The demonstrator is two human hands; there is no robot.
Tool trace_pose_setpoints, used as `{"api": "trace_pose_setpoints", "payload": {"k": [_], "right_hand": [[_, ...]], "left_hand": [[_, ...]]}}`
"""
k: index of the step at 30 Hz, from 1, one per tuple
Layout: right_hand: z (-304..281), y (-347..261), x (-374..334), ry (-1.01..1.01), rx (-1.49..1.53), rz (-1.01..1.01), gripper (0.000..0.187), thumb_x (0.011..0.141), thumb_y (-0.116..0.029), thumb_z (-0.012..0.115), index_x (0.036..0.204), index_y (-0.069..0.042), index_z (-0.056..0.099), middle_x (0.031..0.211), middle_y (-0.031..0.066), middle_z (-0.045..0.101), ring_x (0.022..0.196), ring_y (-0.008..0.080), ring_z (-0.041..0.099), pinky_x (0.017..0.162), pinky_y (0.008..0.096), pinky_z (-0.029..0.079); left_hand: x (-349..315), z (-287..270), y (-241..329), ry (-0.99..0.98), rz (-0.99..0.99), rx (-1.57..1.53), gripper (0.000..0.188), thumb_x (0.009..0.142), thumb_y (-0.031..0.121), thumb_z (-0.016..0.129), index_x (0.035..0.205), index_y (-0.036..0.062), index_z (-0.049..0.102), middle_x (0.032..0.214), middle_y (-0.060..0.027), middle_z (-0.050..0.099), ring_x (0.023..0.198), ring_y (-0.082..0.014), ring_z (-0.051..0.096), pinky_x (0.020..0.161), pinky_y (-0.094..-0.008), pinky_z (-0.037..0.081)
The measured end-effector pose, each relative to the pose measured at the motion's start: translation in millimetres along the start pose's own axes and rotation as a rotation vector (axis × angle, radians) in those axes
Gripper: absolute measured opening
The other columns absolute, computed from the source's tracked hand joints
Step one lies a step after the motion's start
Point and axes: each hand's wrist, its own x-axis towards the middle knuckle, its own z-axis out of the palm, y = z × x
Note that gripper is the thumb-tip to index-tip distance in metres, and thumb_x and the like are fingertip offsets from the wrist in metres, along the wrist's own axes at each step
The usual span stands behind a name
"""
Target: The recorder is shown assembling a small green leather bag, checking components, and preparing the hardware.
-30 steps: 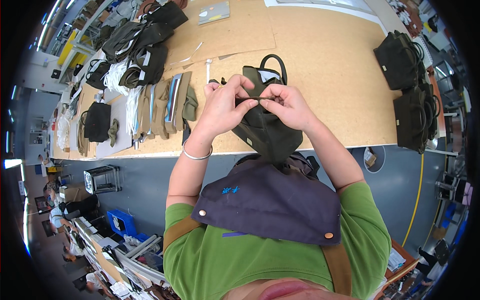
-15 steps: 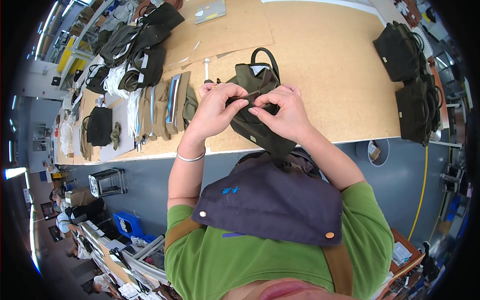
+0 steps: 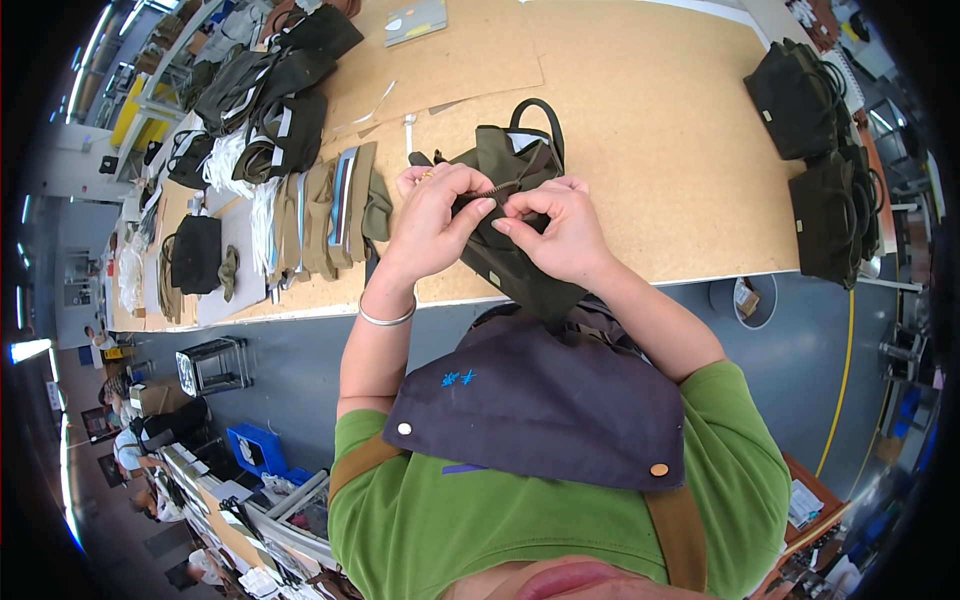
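The wide cork-brown tabletop [image 3: 640, 130] is carrying everything. Two stacks of finished dark bags [image 3: 825, 150] are sitting along its right edge, and heaps of dark fabric pieces and straps [image 3: 270, 110] are crowding its left side, with folded olive panels [image 3: 330, 215] lying beside them. At the near edge, in the middle, an olive-green bag [image 3: 510, 230] with a black loop handle is being held up, its lower part hanging over the edge. The left hand [image 3: 432, 220], a silver bangle [image 3: 387, 316] circling its wrist, is pinching the bag's zipper [image 3: 492, 190]; the right hand [image 3: 558, 228] is pinching the same zipper just beside it.
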Motion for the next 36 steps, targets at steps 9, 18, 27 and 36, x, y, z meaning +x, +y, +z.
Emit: {"api": "trace_pose_setpoints", "payload": {"k": [9,18,27,36], "right_hand": [[3,5,-2,-0.015,-0.001,0.033,0.013,0.077,-0.022,0.079,0.077,-0.015,0.068,0.071,-0.0052,0.065,0.071,0.0113,0.058,0.095,0.0346,0.032],[-3,2,6,-0.014,-0.053,-0.052,0.012,0.078,-0.019,0.077,0.082,-0.012,0.068,0.075,-0.0024,0.067,0.074,0.0145,0.059,0.088,0.0348,0.038],[-34,25,49,-0.397,0.369,0.214,0.017,0.089,-0.011,0.062,0.104,-0.004,0.065,0.086,-0.0001,0.064,0.079,0.0093,0.055,0.073,0.0280,0.047],[-42,19,64,-0.530,0.398,0.373,0.016,0.087,-0.011,0.065,0.093,0.003,0.068,0.081,0.0030,0.067,0.077,0.0081,0.061,0.071,0.0223,0.049]], "left_hand": [[5,-7,-8,-0.091,-0.024,-0.099,0.014,0.085,0.017,0.069,0.096,0.0094,0.068,0.081,-0.0014,0.064,0.080,-0.0151,0.055,0.091,-0.0346,0.024],[9,-9,1,-0.064,-0.088,0.056,0.012,0.084,0.016,0.070,0.091,0.0073,0.067,0.076,-0.0001,0.065,0.071,-0.0126,0.051,0.086,-0.0318,0.028],[23,-10,-10,-0.106,0.042,-0.145,0.014,0.082,0.007,0.068,0.095,0.0057,0.063,0.072,-0.0020,0.066,0.067,-0.0121,0.059,0.071,-0.0269,0.038],[25,-5,-19,-0.118,0.055,-0.176,0.011,0.083,0.005,0.068,0.093,0.0049,0.063,0.073,-0.0032,0.067,0.068,-0.0119,0.063,0.068,-0.0245,0.043]]}}
